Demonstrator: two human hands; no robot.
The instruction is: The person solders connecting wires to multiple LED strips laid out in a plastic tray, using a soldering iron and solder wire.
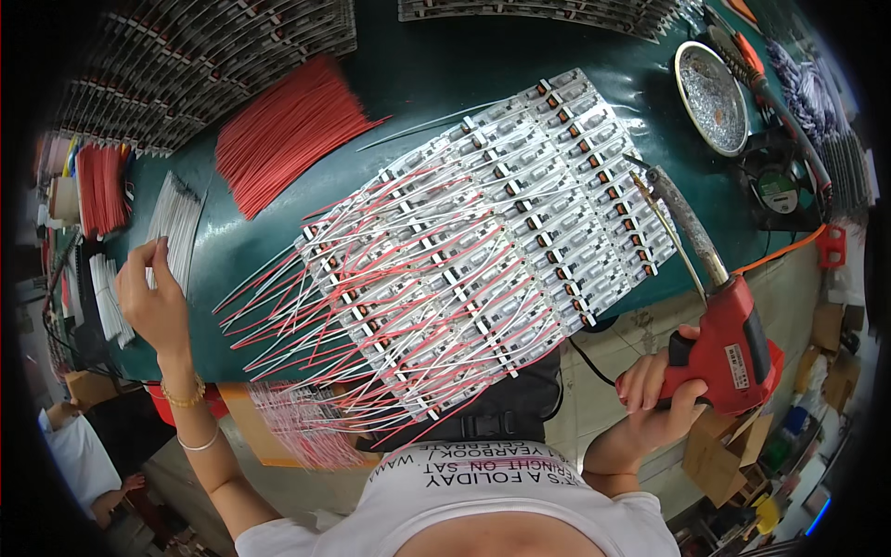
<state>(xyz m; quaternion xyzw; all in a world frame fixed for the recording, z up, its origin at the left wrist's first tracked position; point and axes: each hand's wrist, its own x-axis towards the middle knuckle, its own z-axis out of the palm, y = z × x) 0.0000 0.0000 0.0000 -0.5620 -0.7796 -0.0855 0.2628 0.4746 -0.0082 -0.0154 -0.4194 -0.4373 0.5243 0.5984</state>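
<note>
A panel of small white circuit boards (548, 195) lies slanted on the dark green bench (436, 74), its near half covered with soldered red and white wires (390, 306). My right hand (659, 395) grips a red pistol-type soldering gun (729, 330) whose metal tip (650, 181) hovers over the panel's right side. My left hand (153, 297) reaches to a bundle of loose white wires (172, 227) at the bench's left edge, fingertips pinching at them; what lies between the fingers is too small to see.
A fan of loose red wires (283, 130) lies at the back left, with a second red bundle (100, 186) further left. A round metal dish (713, 97) and a small fan (775, 186) stand at the right. More board panels (195, 56) are stacked behind. Another person (74, 455) sits at lower left.
</note>
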